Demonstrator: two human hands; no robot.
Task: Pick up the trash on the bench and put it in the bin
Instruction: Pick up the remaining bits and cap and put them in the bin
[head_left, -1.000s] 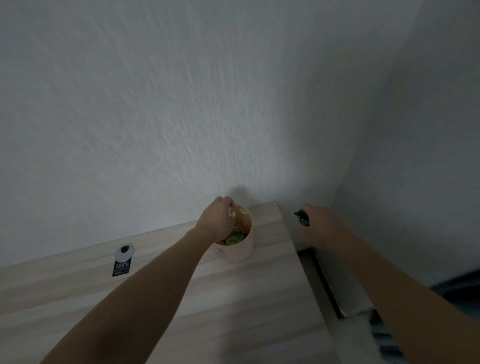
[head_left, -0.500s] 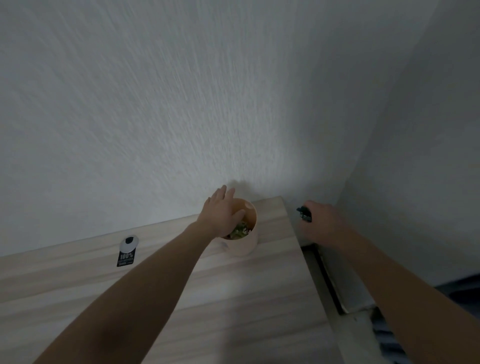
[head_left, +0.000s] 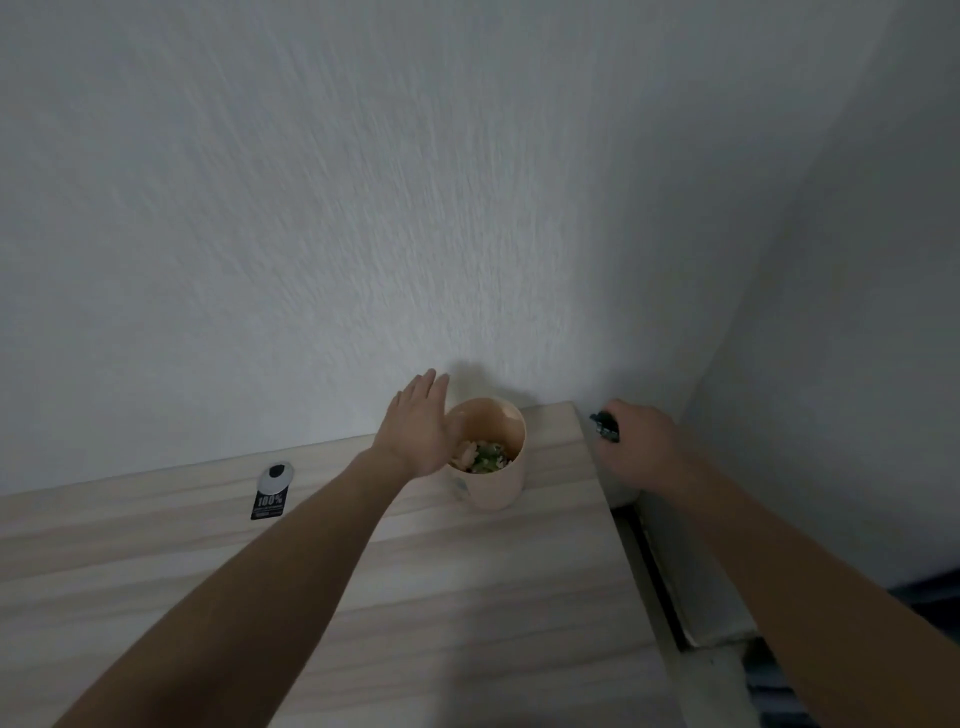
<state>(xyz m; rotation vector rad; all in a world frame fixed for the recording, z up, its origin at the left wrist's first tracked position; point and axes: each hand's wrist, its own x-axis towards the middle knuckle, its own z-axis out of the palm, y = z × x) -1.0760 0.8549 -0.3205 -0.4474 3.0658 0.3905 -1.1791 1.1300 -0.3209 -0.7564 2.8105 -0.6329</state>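
Note:
A small round beige bin (head_left: 493, 486) stands on the light wooden bench (head_left: 467, 597) near its far right corner, against the wall. Green and pale scraps of trash (head_left: 480, 456) lie inside it. My left hand (head_left: 418, 426) hovers flat at the bin's left rim, fingers spread and empty. My right hand (head_left: 639, 444) is past the bench's right edge, closed around a small dark object (head_left: 605, 426) whose tip sticks out. A black and white packet (head_left: 271, 491) lies flat on the bench to the left.
White walls meet in a corner behind the bench. A narrow gap and a pale ledge (head_left: 691, 582) run along the bench's right side.
My left hand was closed over the bin's mouth; it has opened and lifted to the left rim. The right hand has stayed beside the bench corner, still holding the dark object.

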